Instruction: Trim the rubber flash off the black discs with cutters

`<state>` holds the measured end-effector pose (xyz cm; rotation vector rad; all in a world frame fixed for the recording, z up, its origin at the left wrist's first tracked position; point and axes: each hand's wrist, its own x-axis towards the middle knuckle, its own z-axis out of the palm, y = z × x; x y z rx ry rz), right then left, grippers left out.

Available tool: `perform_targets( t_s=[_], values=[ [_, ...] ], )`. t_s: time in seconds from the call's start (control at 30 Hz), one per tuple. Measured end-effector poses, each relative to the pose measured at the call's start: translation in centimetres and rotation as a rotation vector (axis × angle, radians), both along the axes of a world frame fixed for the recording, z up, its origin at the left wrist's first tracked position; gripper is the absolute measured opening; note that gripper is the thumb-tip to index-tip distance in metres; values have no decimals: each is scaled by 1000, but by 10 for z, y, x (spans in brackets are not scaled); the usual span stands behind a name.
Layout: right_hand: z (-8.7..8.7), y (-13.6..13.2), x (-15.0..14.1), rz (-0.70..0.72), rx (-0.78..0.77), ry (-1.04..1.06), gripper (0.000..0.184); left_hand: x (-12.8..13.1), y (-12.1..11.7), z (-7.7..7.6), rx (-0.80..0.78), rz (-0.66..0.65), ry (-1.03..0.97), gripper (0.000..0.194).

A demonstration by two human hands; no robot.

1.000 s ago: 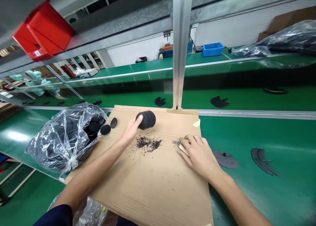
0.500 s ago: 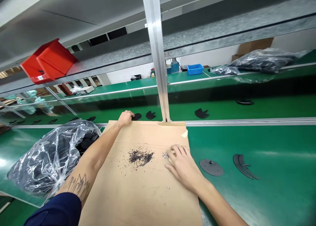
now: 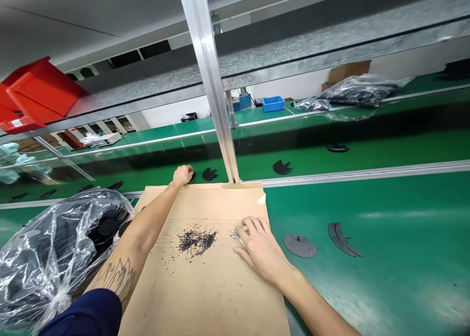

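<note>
My left hand reaches past the far edge of the cardboard sheet onto the green belt. Its fingers are curled over black discs, which are mostly hidden. My right hand lies on the cardboard's right side, fingers laid over a small metal cutter whose tip sticks out to the left. A little heap of black crumbs sits on the cardboard between my arms.
A clear plastic bag of black discs lies at the left. Black cut parts ride the belt; a grey disc and curved black pieces lie at the right. An aluminium post rises behind the cardboard. Overhead sits a red bin.
My left hand took the stack of black discs off the cardboard and carried it forward onto the belt. My right hand stayed on the cutter. The view tilted upward.
</note>
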<state>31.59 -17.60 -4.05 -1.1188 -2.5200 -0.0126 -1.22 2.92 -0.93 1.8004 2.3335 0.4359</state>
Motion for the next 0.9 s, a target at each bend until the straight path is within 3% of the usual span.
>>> perform_targets(
  t_s=[0.2, 0.37, 0.47, 0.57, 0.63, 0.73, 0.8, 0.9],
  values=[
    [6, -1, 0, 9, -1, -12, 25, 45, 10, -14, 82, -56, -248, 36],
    [8, 1, 1, 25, 3, 30, 19, 59, -9, 1, 258, -88, -451, 33],
    [7, 4, 0, 13, 20, 142, 23, 63, -44, 11, 353, -159, -572, 29],
    [10, 4, -6, 17, -46, 367, 42, 73, -106, 9, 358, -285, -679, 34],
    [13, 2, -12, 79, -234, 548, 52, 85, -155, 1, 311, -359, -728, 41],
    [19, -5, -21, 198, -567, 668, 34, 99, -213, -9, 186, -613, -867, 43],
    [22, -9, -25, 210, -673, 667, 33, 95, -231, -10, 128, -710, -849, 38],
    [24, -11, -27, 135, -657, 713, 35, 57, -231, 0, 75, -529, -480, 27]
  ],
)
